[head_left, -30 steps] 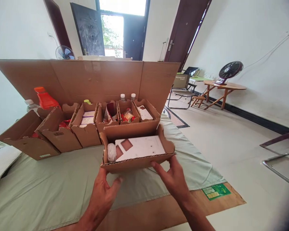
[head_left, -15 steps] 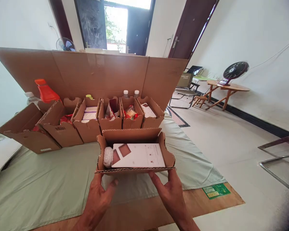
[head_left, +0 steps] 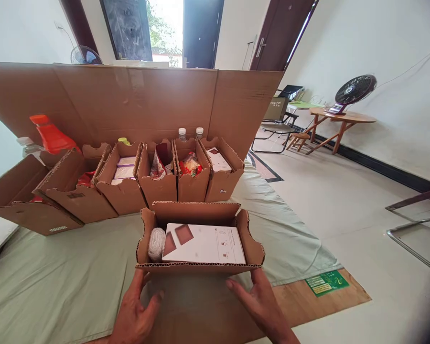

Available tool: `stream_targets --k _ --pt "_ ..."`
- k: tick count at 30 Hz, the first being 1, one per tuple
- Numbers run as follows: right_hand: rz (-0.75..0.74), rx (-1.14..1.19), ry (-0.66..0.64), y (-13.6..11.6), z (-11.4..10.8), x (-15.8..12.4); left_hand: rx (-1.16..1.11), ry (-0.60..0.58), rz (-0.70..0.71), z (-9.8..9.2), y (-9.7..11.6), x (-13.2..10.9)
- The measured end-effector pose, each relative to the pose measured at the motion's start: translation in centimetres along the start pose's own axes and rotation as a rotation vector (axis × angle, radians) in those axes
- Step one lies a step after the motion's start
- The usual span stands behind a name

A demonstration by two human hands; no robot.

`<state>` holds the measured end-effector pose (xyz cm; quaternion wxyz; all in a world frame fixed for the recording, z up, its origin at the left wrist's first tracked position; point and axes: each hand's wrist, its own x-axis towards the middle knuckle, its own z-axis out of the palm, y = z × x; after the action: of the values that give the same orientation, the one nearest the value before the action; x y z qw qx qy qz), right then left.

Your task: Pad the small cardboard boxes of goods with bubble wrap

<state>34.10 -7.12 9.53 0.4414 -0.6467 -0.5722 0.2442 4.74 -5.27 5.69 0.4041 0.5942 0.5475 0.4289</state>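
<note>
A cardboard box (head_left: 200,208) with an open top lies lengthwise in front of me. It holds a white carton (head_left: 206,243) with brown squares and, at its left end, a roll of whitish netted material (head_left: 156,243). My left hand (head_left: 138,306) is at the near left corner of the cardboard box, its thumb raised off the front. At the near right corner, my right hand (head_left: 256,301) has its fingers up against the box, with the thumb pointing inward. The box partly hides the fingertips of both hands.
Behind stands a row of cardboard bins (head_left: 157,186) holding packets and cartons, before a tall cardboard panel (head_left: 165,95). An orange bottle (head_left: 52,134) shows at the left. Green cloth (head_left: 75,267) covers the board. A fan (head_left: 354,93) stands on a wooden table at the right.
My view has shifted slightly, and the row of bins appears further left. Both thumbs have moved down, away from the box's front wall. The box's contents are unchanged.
</note>
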Motion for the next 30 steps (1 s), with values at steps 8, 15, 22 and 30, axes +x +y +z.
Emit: stream_targets --k 8,15,22,30 --pt "-0.015 0.140 0.062 2.1 -0.5 0.0 0.028 -0.078 0.116 2.6 -0.8 -2.3" --pt "-0.089 0.133 0.337 5.0 -6.5 8.5 -0.164 -0.458 0.124 11.6 1.8 -3.1" --pt "-0.060 0.109 0.329 5.6 -10.5 9.7 -0.115 -0.719 0.199 18.5 5.6 -2.3" --pt "-0.007 0.050 0.158 7.8 -5.9 1.3 0.198 -0.262 0.570 12.1 1.3 2.7"
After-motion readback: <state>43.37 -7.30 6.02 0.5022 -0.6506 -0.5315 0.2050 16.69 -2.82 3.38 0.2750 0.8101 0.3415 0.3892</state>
